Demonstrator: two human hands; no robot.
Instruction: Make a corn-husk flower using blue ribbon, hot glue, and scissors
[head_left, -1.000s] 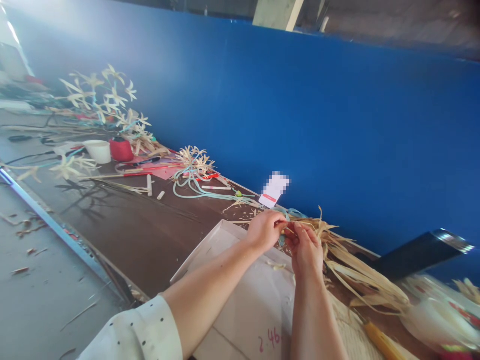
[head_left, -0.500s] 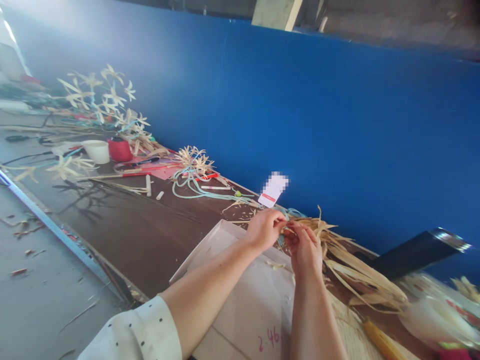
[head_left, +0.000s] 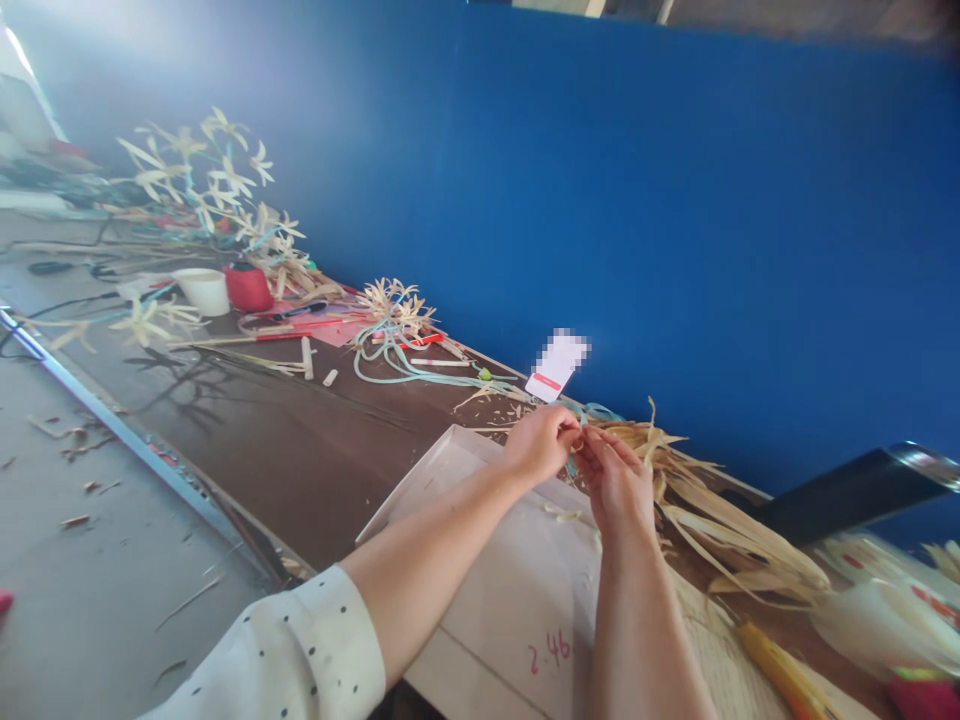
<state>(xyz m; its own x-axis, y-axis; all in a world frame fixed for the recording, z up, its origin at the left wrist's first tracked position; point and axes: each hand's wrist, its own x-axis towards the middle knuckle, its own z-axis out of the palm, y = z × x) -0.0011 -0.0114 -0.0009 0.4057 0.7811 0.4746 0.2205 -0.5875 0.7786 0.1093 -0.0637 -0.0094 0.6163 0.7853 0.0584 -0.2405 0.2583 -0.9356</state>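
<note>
My left hand (head_left: 540, 447) and my right hand (head_left: 619, 488) meet above the far edge of a white box lid (head_left: 517, 590), fingertips pinched close together. A small pale bit shows between them, too small to name. Light-blue cord (head_left: 602, 411) shows just behind the fingers; whether it is held cannot be told. Beside my right hand lies a bundle of dried corn husks (head_left: 739, 535), spread to the right. A white card with a red band (head_left: 550, 381) leans just beyond my left hand.
Husk flowers on blue stems (head_left: 225, 185) stand at the far left, near a white cup (head_left: 205, 291) and a red container (head_left: 249, 289). A husk flower head (head_left: 395, 303) trails blue cord. A dark cylinder (head_left: 847, 495) and a yellow cutter (head_left: 784, 672) are at right. A blue partition (head_left: 637, 220) rises behind.
The view has tilted slightly down and left, so the scene sits a little higher and further right. Both hands stay pinched together, with only small finger shifts.
</note>
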